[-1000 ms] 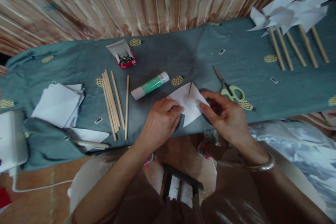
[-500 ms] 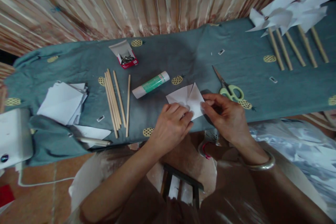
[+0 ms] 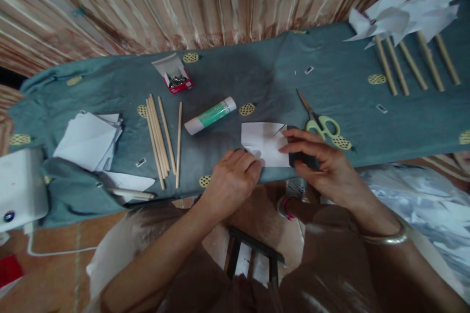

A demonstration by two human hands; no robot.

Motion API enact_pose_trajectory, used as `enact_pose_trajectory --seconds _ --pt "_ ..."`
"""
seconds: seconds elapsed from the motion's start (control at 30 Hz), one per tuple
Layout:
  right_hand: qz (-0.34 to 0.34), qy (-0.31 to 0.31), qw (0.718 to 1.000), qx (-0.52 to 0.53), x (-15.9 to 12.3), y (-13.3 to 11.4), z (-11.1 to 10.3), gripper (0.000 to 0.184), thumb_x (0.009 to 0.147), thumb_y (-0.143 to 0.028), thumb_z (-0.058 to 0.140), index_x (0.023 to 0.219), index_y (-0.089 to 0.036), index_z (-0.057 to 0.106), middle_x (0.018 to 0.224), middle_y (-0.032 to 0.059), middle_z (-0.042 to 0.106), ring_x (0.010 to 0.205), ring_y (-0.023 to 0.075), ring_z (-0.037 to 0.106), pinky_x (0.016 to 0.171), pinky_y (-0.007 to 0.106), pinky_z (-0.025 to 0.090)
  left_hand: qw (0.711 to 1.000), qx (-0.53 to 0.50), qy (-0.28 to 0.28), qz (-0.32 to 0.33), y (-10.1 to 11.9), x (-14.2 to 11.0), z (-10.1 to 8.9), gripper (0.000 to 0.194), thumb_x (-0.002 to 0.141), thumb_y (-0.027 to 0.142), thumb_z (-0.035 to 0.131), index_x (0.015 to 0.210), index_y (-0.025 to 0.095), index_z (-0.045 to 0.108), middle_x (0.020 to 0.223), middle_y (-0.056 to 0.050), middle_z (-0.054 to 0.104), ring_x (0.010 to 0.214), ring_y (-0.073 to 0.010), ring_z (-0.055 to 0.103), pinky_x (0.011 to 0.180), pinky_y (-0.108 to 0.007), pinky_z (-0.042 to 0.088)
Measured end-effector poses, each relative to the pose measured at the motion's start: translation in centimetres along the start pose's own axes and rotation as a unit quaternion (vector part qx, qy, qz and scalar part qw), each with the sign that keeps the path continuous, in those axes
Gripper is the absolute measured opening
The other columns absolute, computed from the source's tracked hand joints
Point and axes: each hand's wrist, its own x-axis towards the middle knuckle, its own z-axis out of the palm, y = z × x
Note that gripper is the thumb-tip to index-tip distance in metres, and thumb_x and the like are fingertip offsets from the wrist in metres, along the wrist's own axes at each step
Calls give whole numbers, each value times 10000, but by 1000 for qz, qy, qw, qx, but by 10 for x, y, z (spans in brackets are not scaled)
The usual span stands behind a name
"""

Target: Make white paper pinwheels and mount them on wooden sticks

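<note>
Cloth point(image 3: 235, 73) runs out of frame at 3 o'clock, left hand point(image 3: 234, 181) is clamped, tips kinda hard to make out, right hand point(image 3: 326, 168) has fingers apart, both on paper point(image 3: 270, 143) near the cloth's 6 o'clock edge, paper's 8 o'clock corner hidden, glue stick point(image 3: 210, 116) at its 10, scissors point(image 3: 315, 120) at 2

The person's left forearm point(image 3: 157, 259) slants inward from the lower left of the view to the left hand point(image 3: 235, 178), back upward, its fingers bent and bunched together. The right forearm point(image 3: 378, 217) angles in from the lower right; the right hand point(image 3: 323, 164) points inward with fingers extended, thumb apart below them. The hands are near each other, not touching.
</note>
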Motion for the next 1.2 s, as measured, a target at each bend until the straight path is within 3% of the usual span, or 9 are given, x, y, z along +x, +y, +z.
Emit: enact_pose_trajectory --seconds 0.3,0.5,0.63,0.93,1.1,1.2 --pt "-27 -15 998 -54 -9 3 -5 257 800 -121 547 938 -259 715 1314 63 591 1228 274 559 1043 534 433 1000 -3 2 4 0 -2 0 145 930 153 512 892 130 650 820 -60 661 766 -192 590 684 -329 465" --pt "3 -39 999 1 -7 0 0 229 799 -169 625 988 -268 708 1346 54 572 1261 274 533 1076 527 408 1000 -26 3 -8 0 -2 1 157 933 153 501 908 127 654 822 -60 663 773 -186 596 693 -327 484" --pt "8 -16 999 37 -6 0 5 92 834 -239 649 868 -266 729 1271 48 623 1204 260 578 1045 504 442 1000 -24 -6 -6 1 -2 0 145 922 153 514 898 126 655 821 -62 659 777 -198 588 689 -336 482" --pt "33 38 998 27 7 -4 17 84 820 -276 675 750 -246 711 1173 47 671 1133 267 622 998 504 485 1000 -10 -18 -5 3 -1 1 146 924 162 509 870 142 643 822 -63 656 771 -202 580 676 -343 482" --pt "10 57 998 -17 11 -5 24 70 832 -244 656 780 -240 703 1182 70 677 1124 281 623 988 530 482 999 -31 13 -1 4 -4 3 180 938 157 509 1076 108 612 916 -77 693 819 -195 606 731 -338 527" --pt "-9 60 997 -43 12 -9 26 81 844 -231 635 794 -222 698 1164 90 687 1102 291 627 955 534 498 999 -50 4 14 3 -4 3 216 949 155 495 1139 114 591 951 -72 694 849 -189 608 760 -335 542"
